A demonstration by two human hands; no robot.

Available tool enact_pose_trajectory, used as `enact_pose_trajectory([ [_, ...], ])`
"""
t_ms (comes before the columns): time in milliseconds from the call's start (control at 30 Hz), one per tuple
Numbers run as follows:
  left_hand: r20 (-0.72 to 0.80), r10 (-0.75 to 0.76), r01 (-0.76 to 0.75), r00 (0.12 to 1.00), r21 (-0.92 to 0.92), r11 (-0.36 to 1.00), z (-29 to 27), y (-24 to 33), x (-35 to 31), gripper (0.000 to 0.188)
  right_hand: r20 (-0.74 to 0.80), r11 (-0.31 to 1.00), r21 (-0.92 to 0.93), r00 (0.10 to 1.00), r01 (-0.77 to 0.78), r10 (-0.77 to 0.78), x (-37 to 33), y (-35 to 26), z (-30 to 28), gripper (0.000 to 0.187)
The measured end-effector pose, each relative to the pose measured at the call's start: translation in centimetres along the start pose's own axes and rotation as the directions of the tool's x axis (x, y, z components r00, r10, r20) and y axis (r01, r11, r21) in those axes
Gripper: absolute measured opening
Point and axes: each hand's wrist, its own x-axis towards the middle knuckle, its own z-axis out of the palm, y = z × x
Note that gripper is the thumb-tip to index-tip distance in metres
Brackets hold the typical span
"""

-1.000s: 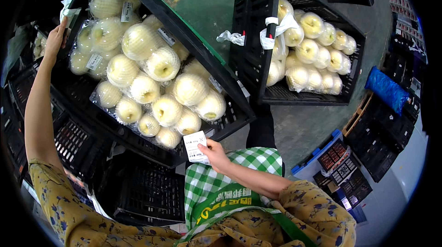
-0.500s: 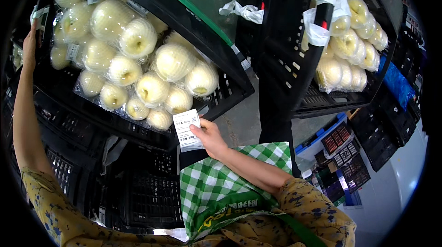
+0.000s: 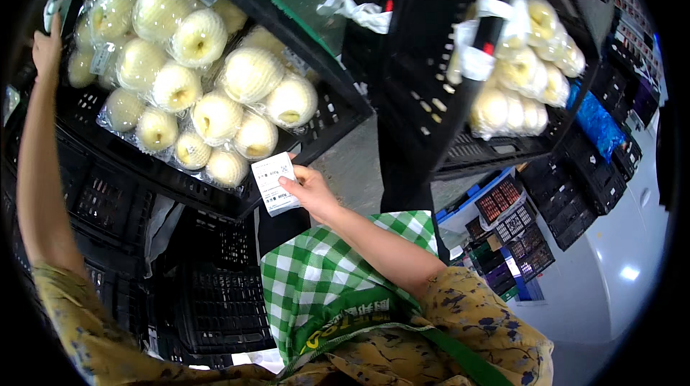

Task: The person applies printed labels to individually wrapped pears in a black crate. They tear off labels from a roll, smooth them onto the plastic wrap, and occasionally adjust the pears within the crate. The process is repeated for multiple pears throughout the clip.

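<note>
- Just beside the near corner of the large black crate [image 3: 334,131], the right hand [image 3: 309,188] holds up a white label sheet [image 3: 276,185] with dark print on it
- The right grip is pinching the sheet by its right edge, thumb laid across the printed face; whether the sheet touches the crate cannot be told
- At the far left, the left hand [image 3: 47,48] is by the crate's upper left side, its arm stretched out long and one finger pointing up at a small whitish piece [image 3: 54,6]; whether this grip is spread or pressed round something cannot be told
- Inside the crate, pale round fruit [image 3: 215,118] in foam nets and clear film lies heaped, several packs bearing white stickers [image 3: 100,59]
- To the right, apart from the first, a second black crate [image 3: 420,62] holds more wrapped fruit, with white strips [image 3: 476,62] tied round its corner post
- Below the right forearm hangs a green and white checked apron [image 3: 323,260]
- At the right, a blue plastic bundle [image 3: 598,123] lies among dark crates
</note>
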Motion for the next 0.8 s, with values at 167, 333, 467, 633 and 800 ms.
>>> enact_pose_trajectory([
  [167,0.084,0.194,-0.103,0.977,-0.610,0.785,-9.1,16.2,-21.8,0.058,0.091,0.765,-0.415,0.859,0.492,-0.504,-5.1,1.3,-1.0,0.021],
  [333,0.420,0.132,0.182,0.898,-0.626,0.758,-16.5,22.5,-39.9,0.055,0.185,0.750,-0.473,0.885,0.462,-0.428,-11.7,-0.1,-2.2,0.023],
  [467,0.473,-0.133,0.398,0.871,-0.519,0.756,-17.1,21.2,-44.4,0.051,0.273,0.757,-0.498,0.905,0.424,-0.327,-14.1,-2.9,-2.0,0.021],
  [633,0.353,-0.414,0.521,0.839,-0.303,0.798,-16.0,15.0,-47.1,0.061,0.288,0.759,-0.393,0.853,0.520,-0.435,-11.3,-5.2,-0.7,0.017],
  [800,0.517,-0.085,0.392,0.852,-0.521,0.758,-21.2,16.2,-47.7,0.035,0.218,0.764,-0.316,0.826,0.563,-0.519,-12.2,-5.3,0.7,0.014],
])
